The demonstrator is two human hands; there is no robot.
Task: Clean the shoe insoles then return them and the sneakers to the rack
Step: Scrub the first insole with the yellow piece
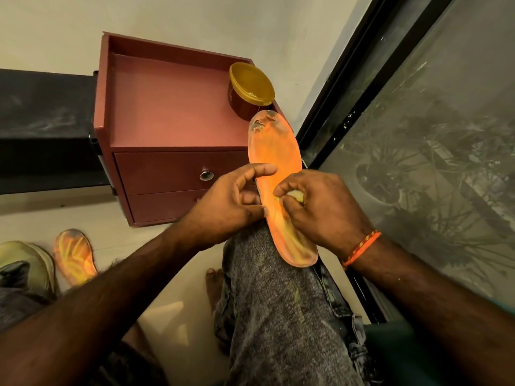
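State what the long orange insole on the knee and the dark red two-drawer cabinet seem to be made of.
Long orange insole: probably foam under a matt fabric face; it curves over the knee and its grey toe end is worn through. Dark red two-drawer cabinet: likely laminated board, with flat panels, a smooth dull sheen and a metal knob.

Legible text: none found in the head view.
Red tub [243, 103] side wall: faint gold marks near the left edge, too small and blurred to read.
Tub lid [252, 83]: plain yellow, no lettering visible.
Held insole [276, 160]: orange surface, worn at the toe, no print, size number or brand discernible.
Second insole [74, 257]: orange and yellow pattern only, no characters.
Sneaker [26, 263]: no logo or label readable.
Cabinet [170, 112]: unmarked.
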